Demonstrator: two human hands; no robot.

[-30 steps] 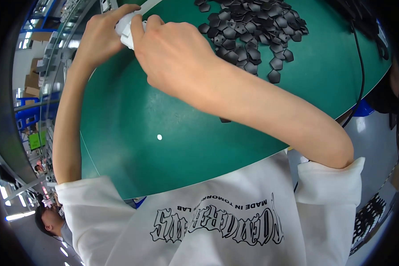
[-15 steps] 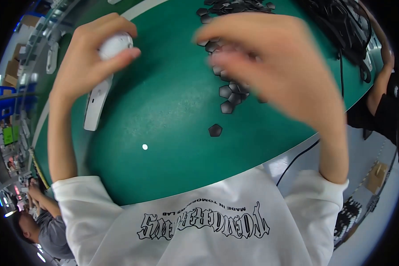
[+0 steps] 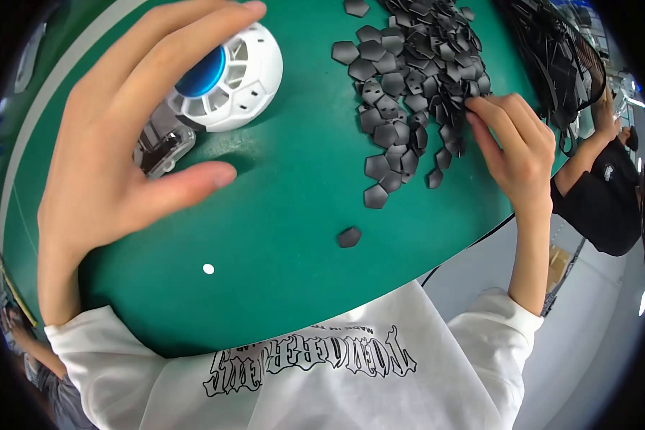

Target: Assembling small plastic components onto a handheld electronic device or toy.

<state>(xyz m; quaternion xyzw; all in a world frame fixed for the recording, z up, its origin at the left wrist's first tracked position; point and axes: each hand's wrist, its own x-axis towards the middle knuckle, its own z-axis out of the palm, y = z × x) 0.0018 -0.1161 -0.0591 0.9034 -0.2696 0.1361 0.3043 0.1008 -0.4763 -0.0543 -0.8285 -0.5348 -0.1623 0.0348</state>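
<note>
My left hand [image 3: 111,150] is spread out, thumb and fingers apart, over and beside a round white slotted shell [image 3: 266,72]. A shiny blue disc [image 3: 206,75] shows in the shell's middle, partly covered by my fingers. Just below the shell, a clear and dark housing [image 3: 168,150] shows behind the hand. At the right edge of a heap of black pentagonal pieces [image 3: 390,132], my right hand [image 3: 519,150] has its fingertips pinched together. What lies between those fingertips cannot be made out. One black pentagonal piece [image 3: 349,237] lies apart, nearer my body.
A small white dot [image 3: 208,269] is on the green table [image 3: 279,236]. A black mesh bag [image 3: 545,57] lies at the far right. Beyond the right table edge is another person [image 3: 602,190]; one more person [image 3: 39,358] appears at the lower left.
My left hand has opened from around the white shell, whose blue disc now shows. My right hand has gone from over the black pieces to their right edge. The view has shifted.
</note>
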